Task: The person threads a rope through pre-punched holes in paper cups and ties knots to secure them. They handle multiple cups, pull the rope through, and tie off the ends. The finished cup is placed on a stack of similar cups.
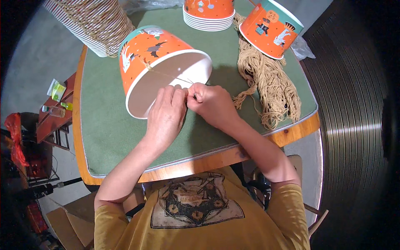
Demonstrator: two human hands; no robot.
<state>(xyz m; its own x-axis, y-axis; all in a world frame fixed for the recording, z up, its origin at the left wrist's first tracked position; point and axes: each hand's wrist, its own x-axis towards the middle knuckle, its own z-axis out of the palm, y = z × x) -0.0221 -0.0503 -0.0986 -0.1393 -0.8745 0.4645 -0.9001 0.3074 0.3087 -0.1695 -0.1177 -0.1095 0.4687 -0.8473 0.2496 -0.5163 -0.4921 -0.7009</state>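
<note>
An orange paper bucket (156, 46) with Halloween figures lies tilted on the table, its white open mouth toward me. A tan cord (170, 75) runs from the bucket's near wall, just behind the rim, across the mouth to my fingers. At the front of the mouth my left hand (166, 114) is closed, fingertips together at the cord. Beside it, almost touching, my right hand (214, 104) pinches the cord's end. The exact grip and any knot are hidden by the fingers.
A bundle of tan cords (268, 89) lies at the right, with another orange bucket (271, 29) on its far end. Stacked orange buckets (208, 14) stand at the back. A tall corded stack (93, 25) is far left. Green cloth (108, 141) covers the table.
</note>
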